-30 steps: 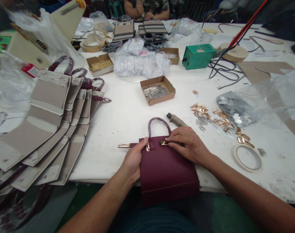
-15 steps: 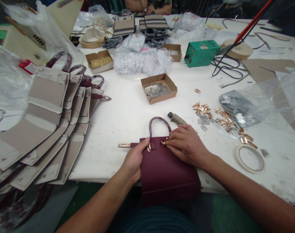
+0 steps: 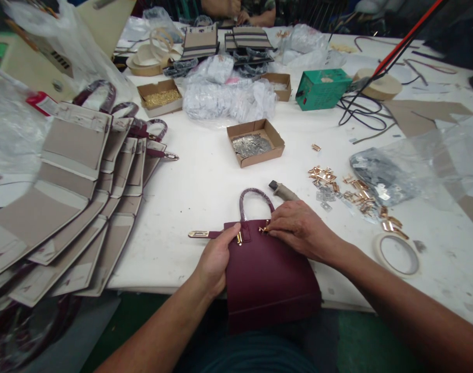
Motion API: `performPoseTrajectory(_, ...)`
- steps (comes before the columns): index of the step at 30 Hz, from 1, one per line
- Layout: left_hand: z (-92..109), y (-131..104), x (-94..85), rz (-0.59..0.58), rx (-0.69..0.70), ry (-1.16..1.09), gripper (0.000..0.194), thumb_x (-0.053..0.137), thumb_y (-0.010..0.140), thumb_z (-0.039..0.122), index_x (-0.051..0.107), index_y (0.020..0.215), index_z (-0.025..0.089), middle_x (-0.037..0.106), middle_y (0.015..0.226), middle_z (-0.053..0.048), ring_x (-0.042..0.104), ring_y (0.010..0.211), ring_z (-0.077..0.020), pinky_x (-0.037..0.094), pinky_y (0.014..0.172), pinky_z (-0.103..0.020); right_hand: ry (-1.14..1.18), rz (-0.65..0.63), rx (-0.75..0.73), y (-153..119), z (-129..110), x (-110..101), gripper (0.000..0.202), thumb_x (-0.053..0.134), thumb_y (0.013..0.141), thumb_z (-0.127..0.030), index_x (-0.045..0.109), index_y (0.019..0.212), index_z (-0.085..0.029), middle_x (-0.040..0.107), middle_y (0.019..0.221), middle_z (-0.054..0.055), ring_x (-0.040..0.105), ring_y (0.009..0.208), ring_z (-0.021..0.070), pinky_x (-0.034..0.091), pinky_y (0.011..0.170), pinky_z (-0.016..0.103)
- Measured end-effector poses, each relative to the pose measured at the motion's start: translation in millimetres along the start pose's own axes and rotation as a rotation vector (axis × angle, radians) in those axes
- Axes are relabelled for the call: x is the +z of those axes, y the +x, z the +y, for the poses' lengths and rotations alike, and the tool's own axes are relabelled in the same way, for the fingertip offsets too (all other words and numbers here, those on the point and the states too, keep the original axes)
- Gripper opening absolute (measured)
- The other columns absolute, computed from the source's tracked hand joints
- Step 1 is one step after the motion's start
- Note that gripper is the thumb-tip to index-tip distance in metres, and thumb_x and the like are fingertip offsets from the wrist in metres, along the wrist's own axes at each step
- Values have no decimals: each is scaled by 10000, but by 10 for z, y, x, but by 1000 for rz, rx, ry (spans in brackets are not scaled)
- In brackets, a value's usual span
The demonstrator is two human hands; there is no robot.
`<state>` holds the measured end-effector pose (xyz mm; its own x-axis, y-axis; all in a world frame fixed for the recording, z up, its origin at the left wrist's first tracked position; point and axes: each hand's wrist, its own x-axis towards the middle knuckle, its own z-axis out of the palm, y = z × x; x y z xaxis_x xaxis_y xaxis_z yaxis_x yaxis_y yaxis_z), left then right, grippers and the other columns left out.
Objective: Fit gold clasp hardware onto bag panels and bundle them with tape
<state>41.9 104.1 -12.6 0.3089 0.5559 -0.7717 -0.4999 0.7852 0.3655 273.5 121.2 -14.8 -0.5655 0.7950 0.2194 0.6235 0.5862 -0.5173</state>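
A dark red bag panel (image 3: 273, 280) lies over the table's front edge, its wrapped loop handle (image 3: 255, 192) pointing away from me. My left hand (image 3: 216, 256) grips the panel's left edge, thumb on top beside a gold fitting (image 3: 239, 238) at the handle's base. From that side a strap with a metal end plate (image 3: 198, 234) sticks out to the left. The fingers of my right hand (image 3: 298, 228) are pinched on a small gold clasp (image 3: 264, 228) near the panel's top edge. Just beyond that hand lies a tool with a wrapped grip (image 3: 283, 191).
Stacked unfinished bag pieces (image 3: 69, 191) cover the left. Ahead is a box of metal plates (image 3: 255, 145). Gold fittings (image 3: 360, 197), a tape roll (image 3: 397, 254) and a green box (image 3: 324, 89) lie to the right. Across the table are a person's hands (image 3: 242, 16).
My right fingers have shifted slightly at the gold clasp, which looks turned a little. The strap's end plate has tilted slightly. My left hand keeps its hold on the panel.
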Motion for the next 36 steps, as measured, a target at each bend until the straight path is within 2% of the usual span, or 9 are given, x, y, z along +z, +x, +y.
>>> performPoseTrajectory(4, 0, 0, 14, 13, -4, -6, 289, 634, 931, 241, 756, 1118, 59, 810, 919, -173, 795, 779, -283, 662, 777, -408, -57, 53, 88, -60, -94, 54, 122, 687, 981, -276, 802, 1018, -296, 758, 960, 24, 664, 951, 236, 450, 882, 451)
performPoseTrajectory(9, -31, -4, 8, 39, 4, -23, 300, 665, 914, 252, 755, 1137, 73, 813, 903, -154, 799, 811, -293, 663, 788, -411, -164, 131, 317, -121, -378, 149, 113, 707, 958, -263, 809, 990, -299, 759, 874, 36, 668, 896, 262, 459, 844, 461)
performPoseTrajectory(13, -71, -8, -36, 2, 50, -34, 286, 695, 896, 238, 760, 1122, 77, 816, 946, -152, 799, 835, -292, 658, 819, -411, -102, 238, 462, -155, -574, 275, 138, 686, 960, -242, 791, 1031, -296, 789, 1016, 27, 714, 918, 237, 512, 847, 420)
performPoseTrajectory(16, -94, -15, -80, -47, 90, -39, 278, 703, 893, 237, 764, 1115, 82, 816, 974, -149, 799, 844, -289, 653, 844, -414, 21, 351, 524, -170, -650, 374, 168, 656, 968, -240, 792, 1053, -294, 791, 1041, 26, 731, 923, 223, 559, 856, 398)
performPoseTrajectory(19, -113, -25, -116, -95, 109, -47, 273, 708, 889, 240, 767, 1109, 90, 817, 992, -140, 799, 849, -285, 649, 856, -412, 155, 429, 541, -176, -683, 432, 164, 656, 955, -245, 802, 1019, -282, 789, 1023, 31, 732, 948, 225, 579, 899, 399)
performPoseTrajectory(22, -124, -39, -130, -109, 116, -44, 266, 706, 890, 247, 769, 1094, 88, 817, 982, -138, 799, 846, -286, 650, 849, -415, 226, 438, 569, -189, -690, 447, 157, 667, 938, -250, 808, 1000, -275, 776, 997, 33, 721, 939, 219, 576, 905, 392)
performPoseTrajectory(25, -126, -58, -130, -104, 125, -46, 266, 687, 901, 242, 768, 1105, 91, 818, 970, -135, 799, 831, -283, 653, 837, -418, 238, 411, 573, -213, -683, 438, 172, 655, 946, -246, 809, 1017, -277, 746, 959, 30, 696, 919, 205, 566, 876, 375)
performPoseTrajectory(28, -125, -68, -136, -120, 118, -58, 272, 691, 898, 238, 767, 1110, 87, 817, 967, -139, 798, 819, -282, 654, 831, -421, 226, 366, 514, -237, -671, 411, 196, 623, 971, -234, 801, 1035, -283, 726, 943, 25, 682, 915, 195, 557, 852, 363)
performPoseTrajectory(36, -120, -29, -148, -147, 104, -58, 267, 692, 894, 239, 773, 1093, 81, 817, 953, -143, 798, 812, -280, 655, 818, -404, 193, 307, 434, -255, -610, 375, 195, 618, 983, -203, 781, 1058, -280, 737, 1023, 36, 695, 994, 205, 562, 913, 371)
